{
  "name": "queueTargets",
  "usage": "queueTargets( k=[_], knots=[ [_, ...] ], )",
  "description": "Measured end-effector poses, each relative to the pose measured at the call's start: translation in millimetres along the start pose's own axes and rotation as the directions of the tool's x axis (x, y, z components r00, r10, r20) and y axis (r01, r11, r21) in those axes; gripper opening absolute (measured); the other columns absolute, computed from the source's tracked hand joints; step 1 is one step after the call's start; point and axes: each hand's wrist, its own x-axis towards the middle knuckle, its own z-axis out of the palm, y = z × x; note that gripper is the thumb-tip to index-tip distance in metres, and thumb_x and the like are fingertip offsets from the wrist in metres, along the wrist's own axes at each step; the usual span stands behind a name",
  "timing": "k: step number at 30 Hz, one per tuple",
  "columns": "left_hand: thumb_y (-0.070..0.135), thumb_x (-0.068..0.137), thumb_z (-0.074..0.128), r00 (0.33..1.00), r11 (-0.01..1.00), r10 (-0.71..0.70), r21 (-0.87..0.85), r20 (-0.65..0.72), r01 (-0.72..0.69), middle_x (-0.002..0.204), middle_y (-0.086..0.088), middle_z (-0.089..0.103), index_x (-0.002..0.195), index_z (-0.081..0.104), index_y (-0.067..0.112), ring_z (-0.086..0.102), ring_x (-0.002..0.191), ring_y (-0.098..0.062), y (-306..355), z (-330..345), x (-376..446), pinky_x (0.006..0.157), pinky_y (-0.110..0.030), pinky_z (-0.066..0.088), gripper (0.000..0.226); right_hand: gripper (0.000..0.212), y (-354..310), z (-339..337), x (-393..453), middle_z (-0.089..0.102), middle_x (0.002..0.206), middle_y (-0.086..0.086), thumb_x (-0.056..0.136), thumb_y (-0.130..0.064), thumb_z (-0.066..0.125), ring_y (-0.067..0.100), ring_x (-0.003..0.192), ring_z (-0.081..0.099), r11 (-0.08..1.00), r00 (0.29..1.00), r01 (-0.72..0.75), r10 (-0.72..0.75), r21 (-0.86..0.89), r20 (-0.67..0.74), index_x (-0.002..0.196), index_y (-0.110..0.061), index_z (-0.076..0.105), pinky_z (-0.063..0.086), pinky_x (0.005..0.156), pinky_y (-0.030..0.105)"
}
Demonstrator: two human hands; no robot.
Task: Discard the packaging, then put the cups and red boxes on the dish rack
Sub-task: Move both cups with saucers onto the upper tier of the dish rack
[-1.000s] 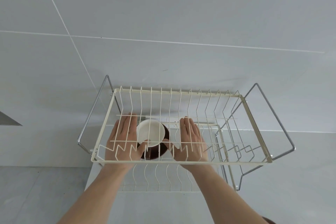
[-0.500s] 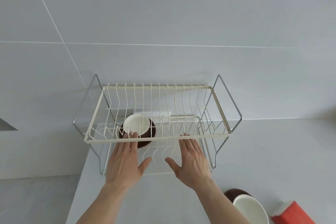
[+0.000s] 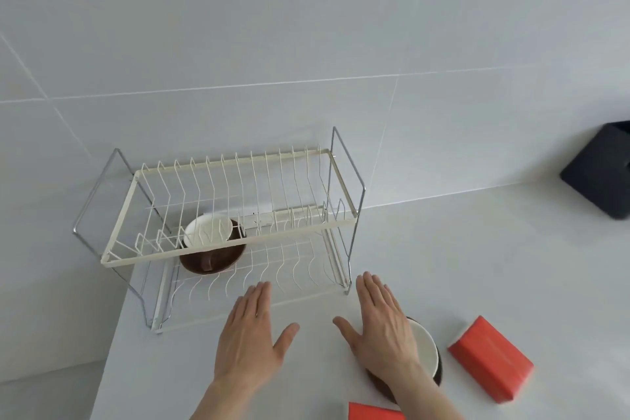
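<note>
A two-tier cream wire dish rack (image 3: pixel 235 244) stands on the white counter against the wall. A white cup (image 3: pixel 208 231) on a brown saucer (image 3: pixel 213 259) rests on its lower tier at the left. My left hand (image 3: pixel 250 334) hovers open in front of the rack, holding nothing. My right hand (image 3: pixel 380 320) is open too, spread just above a second white cup (image 3: pixel 428 348) on a brown saucer (image 3: pixel 380 385), partly hiding it. One red box (image 3: pixel 489 358) lies to the right of that cup. Another red box (image 3: pixel 373 412) shows at the bottom edge.
A black object (image 3: pixel 601 169) stands at the right against the wall. The counter's left edge (image 3: pixel 112 344) runs below the rack's left legs, with the floor beyond it. Grey wall tiles rise behind the rack.
Both hands have let go of the cup in the rack and drawn back out onto the counter. The view has swung right and down, so the second cup and red boxes now show.
</note>
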Motion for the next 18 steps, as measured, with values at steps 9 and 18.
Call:
queueTargets(
  k=[9,18],
  knots=[
    [0.072,0.089,0.035,0.989,0.992,0.041,-0.126,0.140,-0.024,0.164,0.005,0.021,0.157,0.008,0.021,0.019,0.150,-0.013,70,22,-6,0.120,-0.032,0.027,0.089,0.084,58,-13,-40,0.030,0.160,0.005,0.089,-0.063,0.050,0.021,0.149,0.024,0.950,0.963,-0.268,0.268,0.161,0.022,0.152,-0.012,0.029,0.031,0.117,0.035],
    [0.065,0.090,0.045,0.951,0.936,0.012,-0.339,0.310,0.099,0.160,0.004,0.029,0.156,0.017,0.020,0.030,0.146,-0.014,117,53,-8,0.114,-0.035,0.035,0.084,0.086,87,-11,-57,0.038,0.153,-0.004,0.084,-0.064,0.053,0.020,0.130,0.050,0.760,0.828,-0.560,0.493,0.330,0.268,0.152,-0.018,0.027,0.051,0.098,0.039]
  ],
)
